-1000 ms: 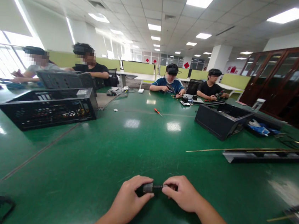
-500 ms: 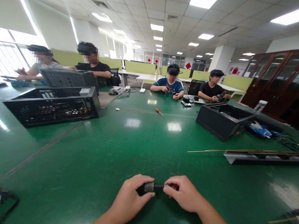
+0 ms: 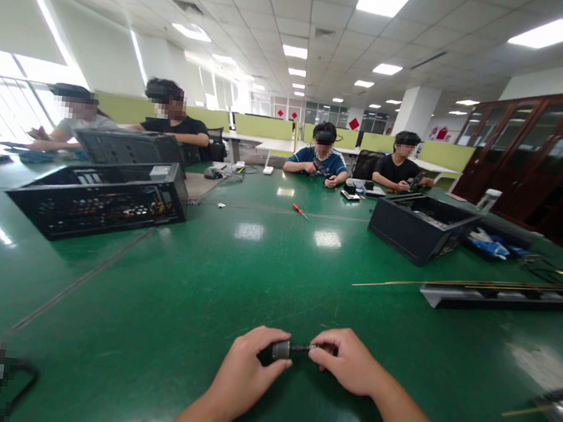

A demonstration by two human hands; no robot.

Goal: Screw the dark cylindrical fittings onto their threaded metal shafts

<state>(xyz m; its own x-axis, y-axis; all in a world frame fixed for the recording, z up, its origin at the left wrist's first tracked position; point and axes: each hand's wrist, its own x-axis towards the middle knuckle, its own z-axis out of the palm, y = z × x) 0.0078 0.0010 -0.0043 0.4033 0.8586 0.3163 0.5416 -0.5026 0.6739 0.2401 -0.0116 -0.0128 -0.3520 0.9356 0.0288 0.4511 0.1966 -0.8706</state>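
Note:
Close to the table's near side, my left hand closes its thumb and fingers around the thick end of a dark cylindrical part with a thin shaft. The shaft points right, lying roughly level. At its far end my right hand pinches with thumb and forefinger, and those fingers cover the tip. A small dark piece shows behind the right fingers, too hidden to name. Both hands are low over the green table.
An orange screwdriver lies mid-table. Black computer cases stand left and right. Thin rods and a metal channel lie at right. Several people sit around the far side, one person straight ahead handling a dark object.
Both hands hold nearly the same pose on the part. The view has shifted very slightly.

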